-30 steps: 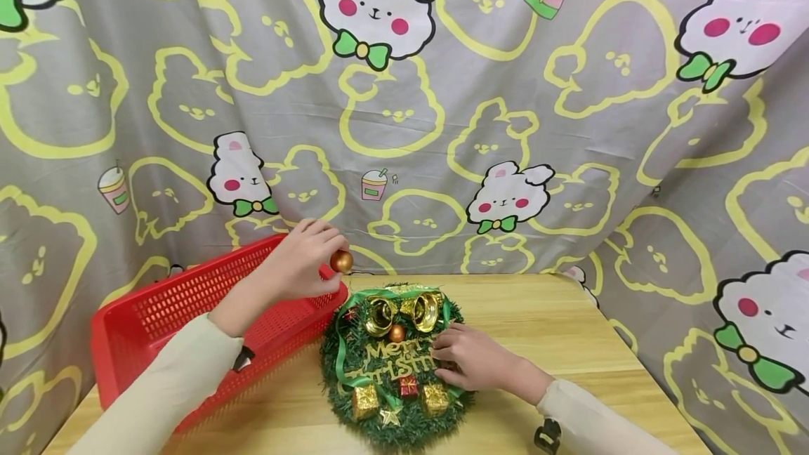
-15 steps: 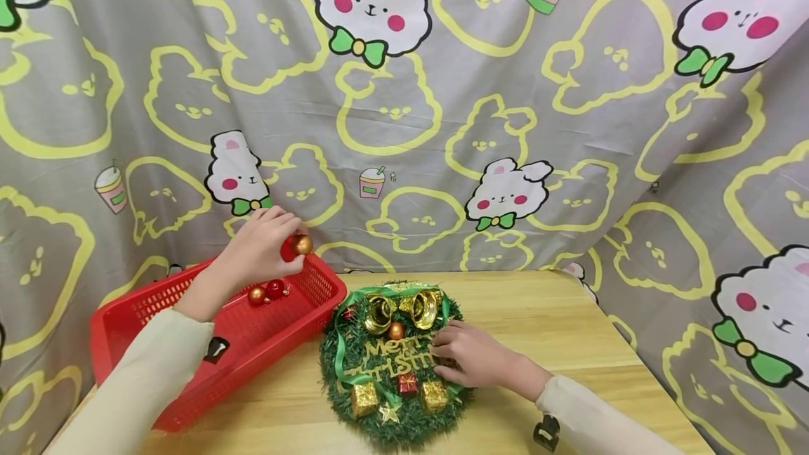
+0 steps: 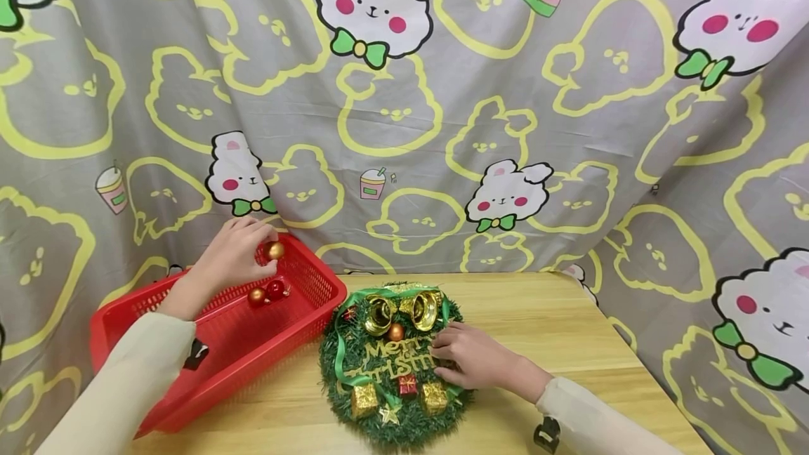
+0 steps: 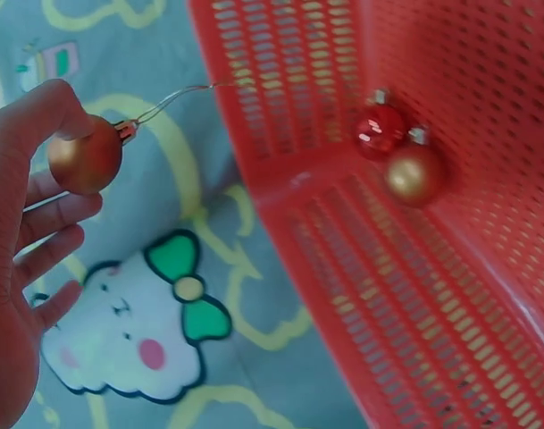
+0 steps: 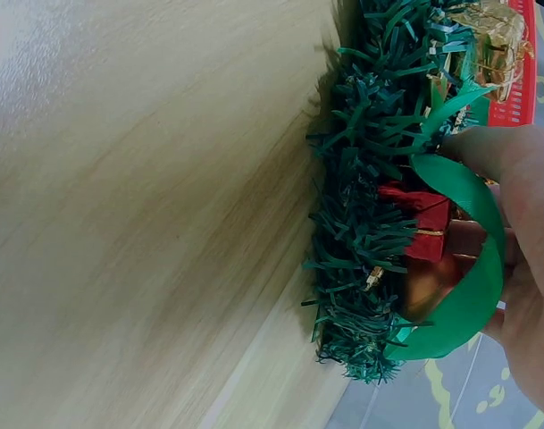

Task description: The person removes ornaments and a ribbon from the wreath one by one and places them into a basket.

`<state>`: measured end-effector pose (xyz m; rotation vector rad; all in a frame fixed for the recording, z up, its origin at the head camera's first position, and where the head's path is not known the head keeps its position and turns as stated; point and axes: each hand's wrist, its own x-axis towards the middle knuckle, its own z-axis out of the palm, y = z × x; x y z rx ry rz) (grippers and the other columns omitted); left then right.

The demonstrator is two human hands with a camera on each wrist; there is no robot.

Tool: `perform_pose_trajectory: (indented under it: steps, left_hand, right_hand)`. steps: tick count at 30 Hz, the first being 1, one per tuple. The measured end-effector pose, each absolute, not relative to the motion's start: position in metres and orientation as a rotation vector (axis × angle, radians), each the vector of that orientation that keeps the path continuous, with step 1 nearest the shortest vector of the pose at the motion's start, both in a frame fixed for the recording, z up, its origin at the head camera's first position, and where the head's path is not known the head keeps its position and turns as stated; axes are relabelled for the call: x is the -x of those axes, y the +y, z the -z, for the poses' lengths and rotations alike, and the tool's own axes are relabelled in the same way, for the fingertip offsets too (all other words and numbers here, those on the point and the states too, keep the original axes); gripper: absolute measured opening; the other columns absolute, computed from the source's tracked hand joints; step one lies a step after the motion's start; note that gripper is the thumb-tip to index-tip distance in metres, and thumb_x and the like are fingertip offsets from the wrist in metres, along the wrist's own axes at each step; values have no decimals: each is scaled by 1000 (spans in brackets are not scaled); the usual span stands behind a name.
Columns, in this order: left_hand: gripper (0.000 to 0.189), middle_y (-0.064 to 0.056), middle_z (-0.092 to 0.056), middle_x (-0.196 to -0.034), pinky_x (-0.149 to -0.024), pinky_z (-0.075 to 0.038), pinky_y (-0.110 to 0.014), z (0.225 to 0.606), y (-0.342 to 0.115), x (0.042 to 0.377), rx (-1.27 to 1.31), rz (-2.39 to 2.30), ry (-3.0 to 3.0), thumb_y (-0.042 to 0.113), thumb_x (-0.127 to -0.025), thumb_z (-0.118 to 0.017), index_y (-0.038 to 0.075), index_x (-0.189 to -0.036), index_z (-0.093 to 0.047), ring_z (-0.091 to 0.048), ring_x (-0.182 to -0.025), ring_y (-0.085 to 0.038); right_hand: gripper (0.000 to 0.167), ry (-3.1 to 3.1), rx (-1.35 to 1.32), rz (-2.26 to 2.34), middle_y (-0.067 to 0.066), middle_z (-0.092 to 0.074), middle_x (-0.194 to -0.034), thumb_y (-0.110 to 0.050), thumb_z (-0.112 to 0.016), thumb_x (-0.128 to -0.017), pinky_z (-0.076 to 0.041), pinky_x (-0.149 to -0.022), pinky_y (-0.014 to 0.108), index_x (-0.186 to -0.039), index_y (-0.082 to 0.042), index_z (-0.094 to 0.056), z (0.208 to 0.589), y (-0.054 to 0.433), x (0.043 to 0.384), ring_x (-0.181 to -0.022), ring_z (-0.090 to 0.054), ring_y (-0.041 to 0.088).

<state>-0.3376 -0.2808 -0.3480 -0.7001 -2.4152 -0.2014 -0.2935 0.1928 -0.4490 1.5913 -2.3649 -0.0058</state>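
My left hand [image 3: 237, 251] is over the red plastic basket [image 3: 218, 388], pinching a golden Christmas ball [image 3: 274, 251]. In the left wrist view, the thumb presses on the ball [image 4: 86, 155], which trails a thin hanging loop; the other fingers spread below it. Inside the basket lie a gold ball [image 3: 255, 296] and a shiny red ball [image 3: 276, 289]. My right hand [image 3: 470, 357] rests on the right side of a green Christmas wreath [image 3: 404, 434]. The right wrist view shows it beside a green ribbon [image 5: 472, 308] and a small red gift box [image 5: 425, 223]; its fingertips are partly hidden.
The wreath lies on a wooden table [image 3: 537, 314] and carries two gold bells [image 3: 425, 311], an orange ball [image 3: 395, 331], gold lettering [image 3: 392, 367], gift boxes and a star [image 3: 389, 413]. A patterned curtain [image 3: 404, 125] hangs behind the table.
My left hand has moved left from beside the wreath to over the basket, carrying the golden ball. The balls inside the basket have come into view. My right hand stays in place.
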Motion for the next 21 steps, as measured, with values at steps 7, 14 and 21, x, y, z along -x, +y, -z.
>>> perform_pose_trajectory:
  steps: [7, 14, 21]
  left_hand:
    - [29, -7, -66, -92, -88, -44, -55, 361, -298, 336, 596, 170, -2526, 19, -70, -80, 9, -93, -65, -55, -102, -33]
    - [30, -4, -67, -90, -86, -44, -56, 377, -310, 335, 557, 127, -2633, 22, -71, -80, 8, -94, -67, -53, -93, -28]
    - [31, -3, -66, -88, -85, -44, -56, 391, -318, 336, 517, 104, -2706, 22, -70, -82, 10, -92, -64, -52, -92, -29]
  right_hand:
    - [26, -2351, -1595, 0, -1, -75, -106, -32, -67, -97, -54, -100, 43, -110, -12, -78, 450, 193, 294, -102, -69, 14]
    - [27, -2359, -1593, 0, 0, -75, -107, -32, -66, -98, -54, -100, 43, -111, -12, -78, 451, 194, 295, -103, -69, 14]
    - [26, -2353, -1594, -17, 0, -75, -106, -32, -66, -98, -54, -98, 41, -110, -12, -78, 453, 194, 295, -102, -69, 14]
